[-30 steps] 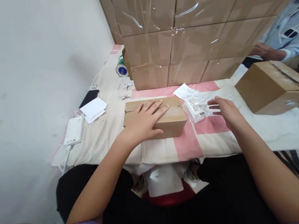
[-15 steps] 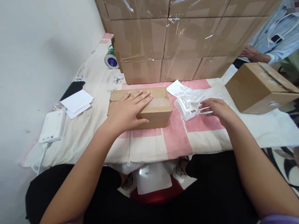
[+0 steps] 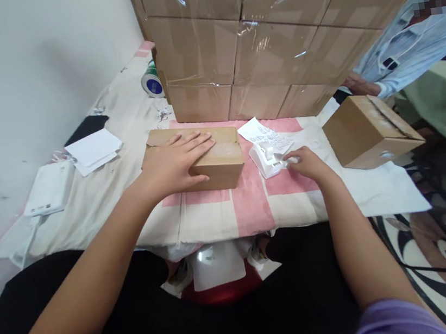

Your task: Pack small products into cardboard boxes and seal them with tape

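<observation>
My left hand (image 3: 175,165) lies flat on top of a small cardboard box (image 3: 219,177), fingers spread and thumb over its front edge. Right of that box is what looks like a white tape dispenser (image 3: 262,160), resting on the cloth. The fingers of my right hand (image 3: 307,164) are closed around its handle on the right side. Behind the dispenser lies a white printed sheet (image 3: 257,128), which it partly covers.
A wall of stacked, plastic-wrapped cartons (image 3: 199,49) rises behind. Another cardboard box (image 3: 352,136) sits at the right, near a person in a blue sleeve (image 3: 403,69). Folded white papers (image 3: 95,148), a white power bank (image 3: 51,187) and a tin (image 3: 152,82) are at the left.
My right hand has moved onto the tape dispenser's handle and closed on it. My left hand stays flat on the box. The whole view has shifted slightly.
</observation>
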Available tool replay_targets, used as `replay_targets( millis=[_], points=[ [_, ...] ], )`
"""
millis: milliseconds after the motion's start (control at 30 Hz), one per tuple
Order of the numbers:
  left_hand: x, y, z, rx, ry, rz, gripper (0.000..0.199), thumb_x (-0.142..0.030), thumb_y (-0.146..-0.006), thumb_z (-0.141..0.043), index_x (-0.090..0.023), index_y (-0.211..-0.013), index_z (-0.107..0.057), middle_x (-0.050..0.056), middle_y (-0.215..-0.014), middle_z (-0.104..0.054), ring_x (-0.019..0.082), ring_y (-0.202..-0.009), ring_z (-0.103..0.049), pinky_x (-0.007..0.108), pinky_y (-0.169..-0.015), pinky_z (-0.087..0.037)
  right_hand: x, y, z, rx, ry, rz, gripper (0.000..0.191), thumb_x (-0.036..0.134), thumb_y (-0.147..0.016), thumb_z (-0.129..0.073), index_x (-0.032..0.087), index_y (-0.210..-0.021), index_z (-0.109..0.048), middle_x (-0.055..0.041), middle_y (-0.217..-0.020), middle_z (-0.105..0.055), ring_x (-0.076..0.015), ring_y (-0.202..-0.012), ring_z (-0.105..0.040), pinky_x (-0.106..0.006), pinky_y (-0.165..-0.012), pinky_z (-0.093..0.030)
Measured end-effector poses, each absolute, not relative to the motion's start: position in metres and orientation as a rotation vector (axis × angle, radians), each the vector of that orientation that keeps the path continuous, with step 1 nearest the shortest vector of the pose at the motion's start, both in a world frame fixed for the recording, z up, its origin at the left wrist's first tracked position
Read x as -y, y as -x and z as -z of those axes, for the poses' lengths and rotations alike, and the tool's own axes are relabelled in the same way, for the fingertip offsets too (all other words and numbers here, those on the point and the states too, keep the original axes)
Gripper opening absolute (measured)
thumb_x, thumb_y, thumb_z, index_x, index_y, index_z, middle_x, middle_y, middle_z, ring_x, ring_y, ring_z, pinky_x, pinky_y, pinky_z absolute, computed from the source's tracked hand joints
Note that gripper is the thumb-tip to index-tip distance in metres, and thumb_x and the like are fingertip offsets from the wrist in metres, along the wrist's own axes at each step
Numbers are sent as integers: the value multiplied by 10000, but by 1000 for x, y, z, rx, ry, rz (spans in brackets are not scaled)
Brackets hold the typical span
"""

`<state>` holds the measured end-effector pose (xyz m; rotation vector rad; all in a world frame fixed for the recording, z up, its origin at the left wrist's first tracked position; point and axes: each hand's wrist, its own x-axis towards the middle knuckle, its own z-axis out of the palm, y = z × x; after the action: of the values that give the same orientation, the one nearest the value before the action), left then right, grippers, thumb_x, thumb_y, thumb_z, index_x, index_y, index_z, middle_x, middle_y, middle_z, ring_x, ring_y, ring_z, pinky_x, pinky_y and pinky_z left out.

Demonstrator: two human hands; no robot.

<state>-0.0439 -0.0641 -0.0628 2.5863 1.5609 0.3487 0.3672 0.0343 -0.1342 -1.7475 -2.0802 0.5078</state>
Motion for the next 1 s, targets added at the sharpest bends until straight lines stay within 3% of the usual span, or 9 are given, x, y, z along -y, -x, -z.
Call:
replay_targets(
  millis=[200,367,533,800,867,933,1000],
  points=[
    [65,44,61,-1560,-2548,-368,836,-495,-859,-674,-311,-1608,-351,5,-1690,-337,312,-1577,-285,500,-1315,-103,-35,-370,123,1712,1958,-612,227,215,-669,-725,187,-889,-775,-79,-990,-641,-195,-768,-599,-420,-896,-536],
    [65,44,62,-1552,-2588,-357,835,-500,-867,-664,-299,-1611,-342,9,-1697,-322,308,-1581,-277,495,-1315,-106,-34,-361,115,1487,1949,-826,446,296,-767,-652,151,-1189,-658,-106,-965,-736,-186,-705,-658,-331,-689,-535],
    [66,44,59,-1621,-2668,-206,817,-532,-922,-585,-270,-1636,-285,16,-1708,-286,279,-1587,-267,479,-1316,-121,-35,-340,116,1415,1777,-1001,632,277,-749,-660,228,-1372,-570,-62,-1119,-752,-126,-685,-677,-224,-570,-473],
    [69,43,56,-1651,-2739,-120,805,-550,-958,-530,-251,-1649,-244,12,-1716,-257,265,-1592,-256,460,-1314,-150,-46,-328,129,1287,1674,-920,816,307,-765,-676,221,-1540,-433,-10,-926,-723,-119,-580,-657,-205,-477,-412],
    [69,42,55,-1654,-2736,-118,803,-545,-954,-539,-247,-1645,-257,15,-1713,-267,267,-1588,-266,464,-1311,-159,-48,-328,132,1322,1710,-907,717,280,-748,-676,183,-1446,-545,3,-817,-703,-132,-578,-658,-206,-474,-406],
    [69,41,55,-1659,-2731,-114,798,-540,-951,-545,-247,-1641,-272,17,-1708,-281,274,-1584,-275,465,-1308,-168,-49,-329,133,1360,1759,-889,506,226,-722,-656,146,-1221,-697,1,-726,-683,-139,-573,-655,-210,-484,-406],
    [69,41,54,-1660,-2735,-122,792,-547,-951,-540,-250,-1639,-281,19,-1706,-288,280,-1583,-278,462,-1305,-172,-46,-332,132,1369,1800,-827,366,183,-711,-617,138,-1049,-750,-6,-690,-677,-141,-578,-660,-219,-517,-426]
  ],
)
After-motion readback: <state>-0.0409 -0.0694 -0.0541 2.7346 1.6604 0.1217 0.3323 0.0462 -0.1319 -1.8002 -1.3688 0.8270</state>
